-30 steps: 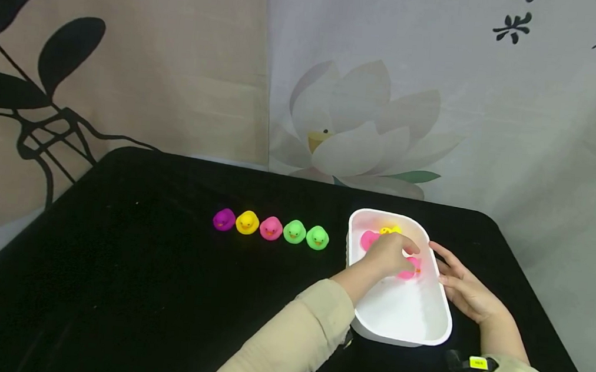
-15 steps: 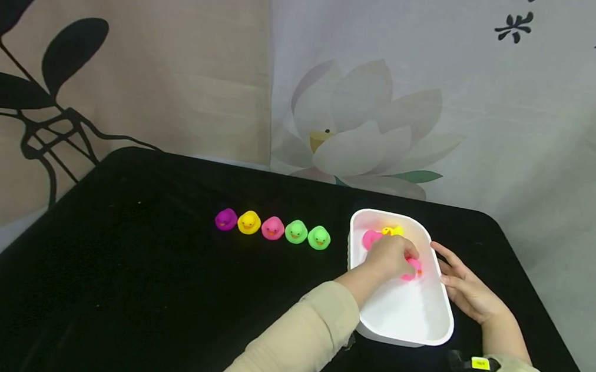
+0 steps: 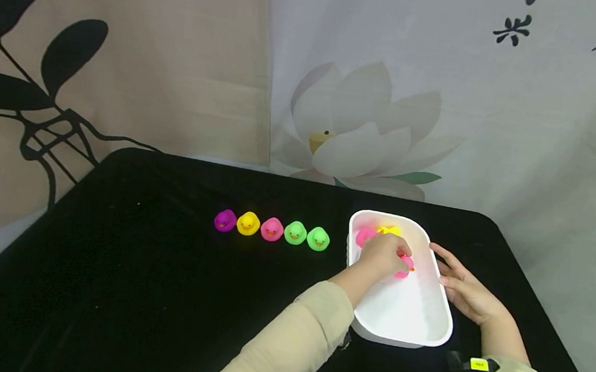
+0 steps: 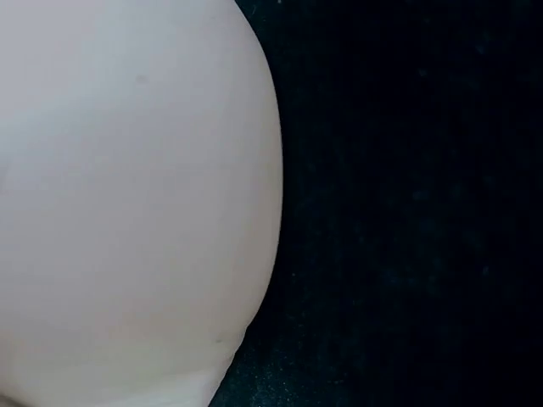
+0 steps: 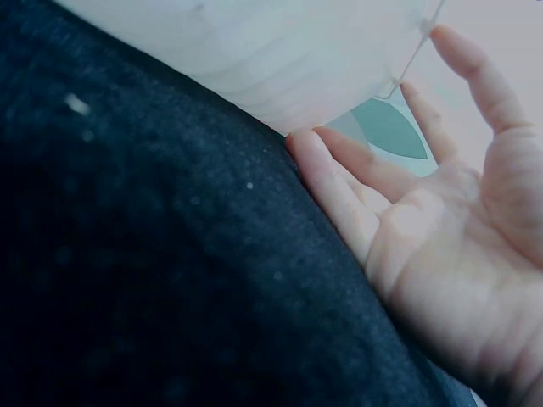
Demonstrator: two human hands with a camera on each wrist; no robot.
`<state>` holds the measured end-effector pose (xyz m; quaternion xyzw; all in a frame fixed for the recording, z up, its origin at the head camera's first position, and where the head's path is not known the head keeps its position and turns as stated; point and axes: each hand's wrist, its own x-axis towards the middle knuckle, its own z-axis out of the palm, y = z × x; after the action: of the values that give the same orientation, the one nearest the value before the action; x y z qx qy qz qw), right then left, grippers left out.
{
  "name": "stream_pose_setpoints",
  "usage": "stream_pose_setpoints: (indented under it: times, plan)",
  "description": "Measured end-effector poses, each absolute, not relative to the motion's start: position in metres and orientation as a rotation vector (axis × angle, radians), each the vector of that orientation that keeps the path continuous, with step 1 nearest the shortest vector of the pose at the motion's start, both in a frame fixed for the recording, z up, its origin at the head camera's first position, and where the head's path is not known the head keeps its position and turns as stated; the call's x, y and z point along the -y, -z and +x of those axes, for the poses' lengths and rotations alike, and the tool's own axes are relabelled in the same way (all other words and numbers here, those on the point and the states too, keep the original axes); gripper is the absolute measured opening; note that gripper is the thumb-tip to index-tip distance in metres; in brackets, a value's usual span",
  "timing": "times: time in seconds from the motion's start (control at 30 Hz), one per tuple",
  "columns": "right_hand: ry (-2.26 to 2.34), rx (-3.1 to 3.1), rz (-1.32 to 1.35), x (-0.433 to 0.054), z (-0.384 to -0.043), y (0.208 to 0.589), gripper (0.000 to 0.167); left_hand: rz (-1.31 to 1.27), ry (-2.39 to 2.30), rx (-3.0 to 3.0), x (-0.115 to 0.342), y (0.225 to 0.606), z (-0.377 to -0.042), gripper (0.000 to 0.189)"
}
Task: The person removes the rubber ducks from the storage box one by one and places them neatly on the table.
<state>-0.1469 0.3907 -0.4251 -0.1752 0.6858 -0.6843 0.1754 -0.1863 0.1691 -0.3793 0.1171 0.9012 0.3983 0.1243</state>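
White plastic tray (image 3: 409, 314) is sitting on the right part of the black-covered bench (image 3: 135, 284), and we are seeing the left hand (image 3: 384, 255) resting inside it while the right hand (image 3: 469, 292) is bracing its right-hand outer wall. The left grip is pinching a small pink duck (image 3: 404, 268) between curled fingers and thumb; the contact is partly hiding, and the left wrist view is showing no fingers, so we are relying on the head view. That duck is lying at the right of the grip, towards the tray's right wall, its orange beak pointing that way; its long axis is mostly hiding behind the fingers, so we aren't calling it. The left hand is holding it, with the right hand just beyond the wall, its fingers spreading and their tips touching the tray, pinching nothing. Beyond the left hand, a second pink toy (image 3: 365, 237) and a yellow toy (image 3: 391, 230) are lying near the tray's far end. Well apart, left of the tray, we are counting a row of five: purple duck (image 3: 225, 220), yellow duck (image 3: 248, 223), another pink duck (image 3: 272, 229), then two green ducks (image 3: 295, 233), all sitting upright side by side.
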Motion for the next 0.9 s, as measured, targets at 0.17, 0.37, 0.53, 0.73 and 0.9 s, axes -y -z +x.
stream_pose_setpoints:
  times: [0.17,0.37,0.53,0.73,0.9]
  plan:
    - [1.921,-1.983,-0.469,-0.39,-0.146,0.426,0.064,0.304,-1.2,-2.591,-0.166,0.379,-0.186,0.022]
    - [1.915,-1.994,-0.466,-0.391,-0.146,0.427,0.064,0.374,-1.229,-2.571,-0.164,0.377,-0.185,0.022]
    - [1.915,-1.994,-0.456,-0.39,-0.147,0.426,0.064,0.468,-1.292,-2.53,-0.158,0.376,-0.184,0.024]
    - [1.904,-2.017,-0.436,-0.39,-0.146,0.426,0.064,0.541,-1.405,-2.47,-0.148,0.375,-0.181,0.026]
    - [1.901,-2.021,-0.431,-0.389,-0.146,0.425,0.064,0.585,-1.489,-2.426,-0.143,0.37,-0.179,0.027]
